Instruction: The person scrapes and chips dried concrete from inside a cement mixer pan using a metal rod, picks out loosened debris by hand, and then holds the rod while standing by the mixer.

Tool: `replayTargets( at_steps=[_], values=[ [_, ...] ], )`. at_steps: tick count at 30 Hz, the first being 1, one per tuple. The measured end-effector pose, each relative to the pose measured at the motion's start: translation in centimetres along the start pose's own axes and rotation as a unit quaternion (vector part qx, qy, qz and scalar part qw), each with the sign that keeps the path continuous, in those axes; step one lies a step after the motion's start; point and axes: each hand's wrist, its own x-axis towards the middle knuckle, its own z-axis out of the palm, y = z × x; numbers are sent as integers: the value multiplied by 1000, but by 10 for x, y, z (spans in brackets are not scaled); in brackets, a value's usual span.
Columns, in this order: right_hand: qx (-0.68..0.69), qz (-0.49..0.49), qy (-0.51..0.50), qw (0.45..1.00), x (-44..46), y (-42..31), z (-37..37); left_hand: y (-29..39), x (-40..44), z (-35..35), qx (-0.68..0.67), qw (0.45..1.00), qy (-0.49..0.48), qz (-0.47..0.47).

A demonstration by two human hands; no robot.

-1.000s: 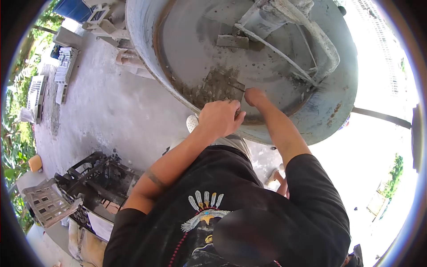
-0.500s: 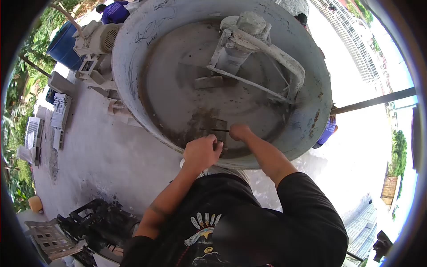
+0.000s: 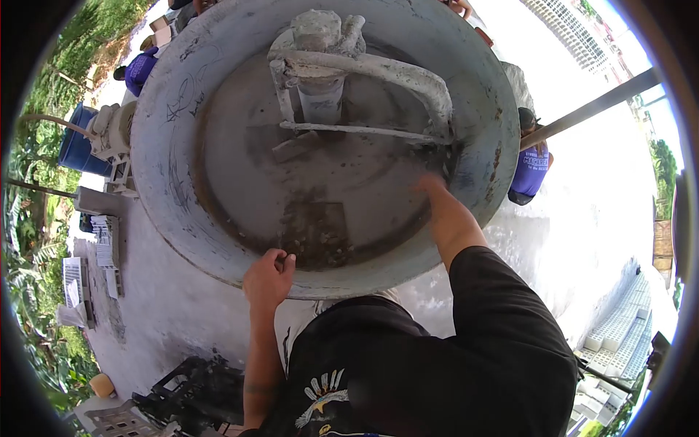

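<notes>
A big round metal mixing drum (image 3: 164, 218) stands before me, its floor coated with grey residue. My left hand (image 3: 268, 280) is at the drum's near rim with curled fingers; whatever they may hold is hidden. Reaching over the drum floor on the right, my right hand (image 3: 434, 188) is smeared by motion, so its fingers and any object in them cannot be made out. It is close to the lower end of the cement-crusted mixing arm (image 3: 408, 76). Near the left hand, a dark square patch (image 3: 313, 229) with loose crumbs marks the drum floor.
A person in a purple shirt (image 3: 531, 171) is beyond the drum's right side; another purple shirt (image 3: 138, 71) shows at upper left. A wooden pole (image 3: 597, 105) juts out right. A blue barrel (image 3: 76, 149) and stacked blocks (image 3: 107, 244) stand left.
My right hand has moved up and right from the dark patch; the thin rod it held is no longer visible. My left hand has shifted left and down to the rim. The camera view has shifted.
</notes>
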Motion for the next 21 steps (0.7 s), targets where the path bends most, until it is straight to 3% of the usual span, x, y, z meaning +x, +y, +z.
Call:
replayTargets(
  at_steps=[3,6,8,11,12,14,17,21],
  values=[
    [-67,1,45,997,39,57,-3,6,4,4,15,999,9,-30],
    [-16,82,26,996,67,89,-15,15,7,4,27,998,-2,-60],
    [88,126,104,983,52,91,-32,15,13,8,40,996,-8,-75],
    [142,161,104,971,64,104,-25,14,14,14,45,995,-6,-87],
    [140,159,98,972,81,119,-16,17,14,13,40,995,-1,-91],
    [10,72,102,992,123,146,-8,18,20,13,34,995,10,-98],
    [8,52,160,986,131,155,8,18,18,16,29,995,17,-91],
    [62,38,158,985,123,129,12,19,19,18,25,996,30,-74]
  ],
)
